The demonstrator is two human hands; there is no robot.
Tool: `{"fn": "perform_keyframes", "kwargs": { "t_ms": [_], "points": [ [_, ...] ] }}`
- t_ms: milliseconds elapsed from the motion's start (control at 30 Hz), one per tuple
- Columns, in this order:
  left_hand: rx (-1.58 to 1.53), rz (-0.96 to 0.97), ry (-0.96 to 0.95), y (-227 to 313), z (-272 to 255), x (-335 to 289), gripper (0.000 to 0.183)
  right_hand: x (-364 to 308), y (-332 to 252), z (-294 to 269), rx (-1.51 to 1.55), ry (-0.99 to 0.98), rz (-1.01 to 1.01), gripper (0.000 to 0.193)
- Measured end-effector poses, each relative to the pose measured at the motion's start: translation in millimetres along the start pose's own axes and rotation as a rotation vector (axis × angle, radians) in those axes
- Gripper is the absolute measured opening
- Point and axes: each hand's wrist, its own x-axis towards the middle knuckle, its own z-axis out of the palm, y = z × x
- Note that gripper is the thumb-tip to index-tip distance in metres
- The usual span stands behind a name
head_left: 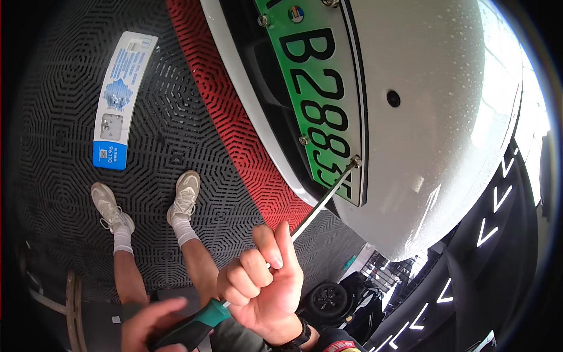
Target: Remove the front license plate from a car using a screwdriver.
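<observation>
A long screwdriver with a green and black handle slants up to the right. Its metal shaft ends at a screw near one end of a green licence plate on a white car. My right hand, with a dark band on the wrist, is closed around the shaft partway along. My left hand, somewhat blurred, is around the handle at the lower edge. Another screw sits at the plate's opposite edge, and one more shows higher up. Whether the tip is seated in the screw head is too small to tell.
A white and blue package with a small window holding metal bits lies on the black grated floor. A red floor strip runs beside the car's white body. My feet stand near the package. A dark wheel appears beyond.
</observation>
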Motion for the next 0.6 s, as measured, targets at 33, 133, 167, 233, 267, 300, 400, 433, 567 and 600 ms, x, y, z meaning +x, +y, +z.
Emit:
{"fn": "perform_keyframes", "kwargs": {
  "t_ms": [33, 133, 167, 233, 267, 300, 400, 433, 567, 600],
  "points": [
    [-0.446, -0.518, -0.084, 2.8, 0.1, -2.9, 0.045, -1.4, -2.1, -0.8, 0.007, -0.015, -0.002, 0.044],
    [0.056, 0.013, 0.032, -2.2, 9.2, 1.4, 0.041, -1.2, -0.9, 4.1, -0.001, 0.019, 0.005, 0.043],
    [0.408, 0.446, 0.088, -7.5, 10.1, 4.3, 0.039, -0.7, 0.8, 8.0, -0.024, 0.071, 0.007, 0.043],
    [0.633, 0.611, 0.16, -8.7, 9.0, 4.3, 0.034, -0.4, 3.1, 15.0, -0.03, 0.101, 0.013, 0.042],
    [0.84, 0.679, 0.13, -4.5, 6.1, 3.3, 0.033, -0.5, 3.1, 17.7, -0.049, 0.134, 0.009, 0.042],
    [1.048, 0.745, 0.099, -0.7, 3.6, 2.2, 0.032, 0.7, 3.0, 17.4, -0.052, 0.133, 0.005, 0.042],
    [0.913, 0.661, 0.117, 1.1, 2.8, 5.6, 0.034, 7.8, 2.9, 12.5, 0.095, 0.017, 0.059, 0.046],
    [0.755, 0.593, 0.14, 1.7, 2.6, 7.6, 0.037, 8.0, 4.4, 12.4, 0.091, 0.014, 0.06, 0.046],
    [0.205, 0.286, 0.043, 6.5, -3.2, 7.2, 0.033, 6.6, 3.4, 11.6, 0.027, 0.025, -0.006, 0.046],
    [0.204, 0.286, 0.045, 5.0, -4.0, 6.0, 0.033, 6.0, 3.9, 13.1, 0.0, 0.066, -0.008, 0.045]
  ]
}}
